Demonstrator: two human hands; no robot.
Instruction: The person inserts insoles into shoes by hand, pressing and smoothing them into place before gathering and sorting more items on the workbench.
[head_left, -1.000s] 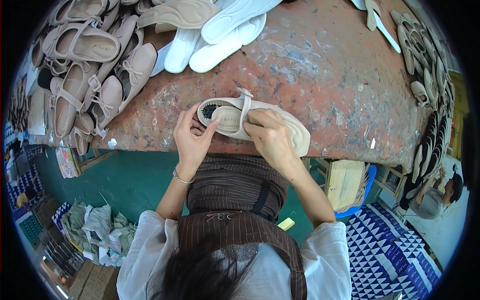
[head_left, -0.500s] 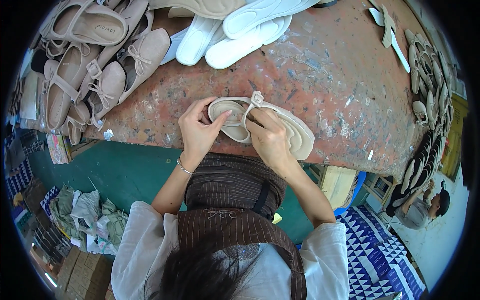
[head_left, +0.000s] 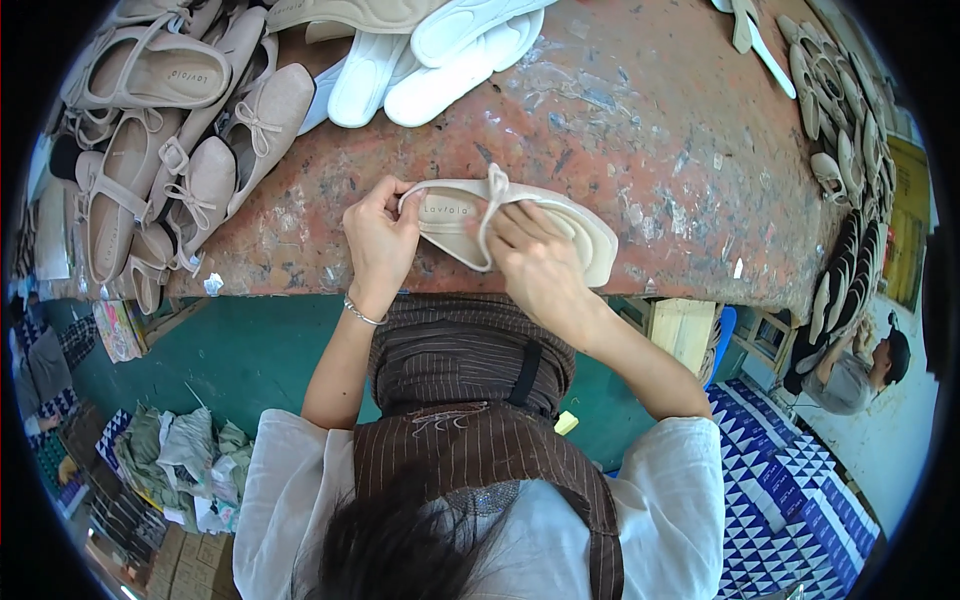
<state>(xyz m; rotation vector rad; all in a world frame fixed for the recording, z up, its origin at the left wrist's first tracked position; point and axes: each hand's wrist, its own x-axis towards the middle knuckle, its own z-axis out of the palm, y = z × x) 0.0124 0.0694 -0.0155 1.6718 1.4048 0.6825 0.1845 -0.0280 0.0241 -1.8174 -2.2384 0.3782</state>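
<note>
A beige strapped shoe (head_left: 455, 245) lies sideways near the table's front edge, heel to the left and toe to the right. A pale insole (head_left: 440, 210) shows inside its heel. My left hand (head_left: 378, 240) is closed on the heel rim, thumb at the inside and fingers behind. My right hand (head_left: 540, 262) reaches over the near side, its bent fingers pressed together inside the shoe beside the strap. Those fingertips are partly hidden. Pale curved ridges mark the front part (head_left: 595, 240) to the right of this hand.
Finished beige shoes with bows and straps (head_left: 130, 170) are heaped at the left. White insoles (head_left: 440, 90) lie at the back. More shoes (head_left: 840, 110) line the right edge of the worn red table (head_left: 670, 190). Blue-and-white boxes (head_left: 790, 480) and another person (head_left: 860, 375) are at the right.
My left thumb has drawn back from the insole to the heel rim. My right fingers lie straighter inside the shoe. The shoe sits slightly further left and higher in view, which has shifted.
</note>
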